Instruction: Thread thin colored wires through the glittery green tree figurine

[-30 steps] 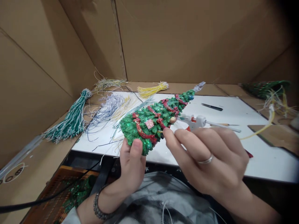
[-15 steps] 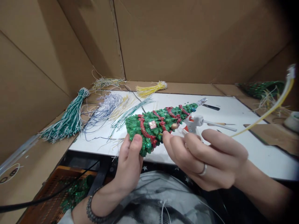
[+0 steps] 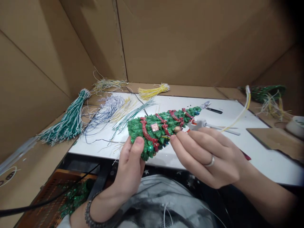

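A green glittery Christmas tree ornament [image 3: 158, 128] with red ribbon garlands and a pale star tip lies tilted across the middle, tip to the upper right. My left hand [image 3: 131, 158] is closed on its wide base, thumb on the near side. My right hand [image 3: 206, 152] pinches a yellow-and-white wire [image 3: 234, 122] by the tree's lower side. One end of the wire shows at the tree's surface beside the fingertips; the other sticks up to the right. Behind the right hand a white glue gun or similar white tool [image 3: 201, 123] is partly hidden.
A green-and-white wire bundle [image 3: 67, 118] and a yellow wire bundle [image 3: 154, 91] lie behind the white board [image 3: 90, 148] and at its left. Loose blue wires [image 3: 104, 110] spread nearby. A cardboard piece [image 3: 273, 139] and a white roll [image 3: 295, 126] are right. An orange crate [image 3: 45, 196] stands lower left.
My right hand has shifted slightly right and up, and more of the wire shows at the tree. The wire's free end has swung left and down. My left hand and the tree barely move.
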A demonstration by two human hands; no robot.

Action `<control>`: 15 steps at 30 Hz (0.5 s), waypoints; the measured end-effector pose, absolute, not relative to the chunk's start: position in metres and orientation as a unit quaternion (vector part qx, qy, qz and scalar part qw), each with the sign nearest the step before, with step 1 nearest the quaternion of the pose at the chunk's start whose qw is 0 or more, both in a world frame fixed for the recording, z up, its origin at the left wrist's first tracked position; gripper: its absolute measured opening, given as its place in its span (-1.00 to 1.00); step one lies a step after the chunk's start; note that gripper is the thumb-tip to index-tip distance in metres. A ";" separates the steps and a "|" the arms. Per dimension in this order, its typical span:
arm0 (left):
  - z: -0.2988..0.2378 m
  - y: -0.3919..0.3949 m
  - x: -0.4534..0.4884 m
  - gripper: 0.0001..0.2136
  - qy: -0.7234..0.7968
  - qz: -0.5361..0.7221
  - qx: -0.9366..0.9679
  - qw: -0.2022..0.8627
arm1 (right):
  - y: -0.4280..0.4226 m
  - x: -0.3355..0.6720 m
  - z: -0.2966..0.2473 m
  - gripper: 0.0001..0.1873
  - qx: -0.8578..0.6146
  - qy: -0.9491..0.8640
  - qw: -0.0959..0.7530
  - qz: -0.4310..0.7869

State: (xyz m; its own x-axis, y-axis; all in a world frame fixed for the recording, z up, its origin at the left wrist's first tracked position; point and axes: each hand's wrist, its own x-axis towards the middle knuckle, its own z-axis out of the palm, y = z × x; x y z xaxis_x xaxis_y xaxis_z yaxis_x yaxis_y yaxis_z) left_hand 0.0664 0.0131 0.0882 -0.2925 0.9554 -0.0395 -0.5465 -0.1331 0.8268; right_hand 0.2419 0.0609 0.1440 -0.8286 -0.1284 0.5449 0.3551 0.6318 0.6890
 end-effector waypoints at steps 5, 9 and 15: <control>0.090 0.012 0.068 -0.64 0.375 0.695 0.263 0.554 | 0.069 0.245 0.141 -0.86 0.001 -0.816 0.290 -0.501; 0.090 0.013 0.070 -0.63 0.360 0.682 0.271 0.576 | 0.079 0.245 0.140 -0.76 0.056 -0.809 0.285 -0.511; 0.088 0.017 0.066 -0.63 0.383 0.702 0.271 0.536 | 0.051 0.245 0.096 -0.75 0.045 -0.801 0.468 -0.369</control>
State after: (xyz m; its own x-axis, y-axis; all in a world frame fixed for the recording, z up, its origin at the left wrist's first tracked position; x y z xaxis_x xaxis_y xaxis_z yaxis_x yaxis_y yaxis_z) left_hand 0.0656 0.0167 0.0877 -0.2797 0.9596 -0.0300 -0.5452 -0.1330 0.8277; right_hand 0.2447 0.0509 0.0957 -0.5569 -0.4185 0.7174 0.2732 0.7234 0.6341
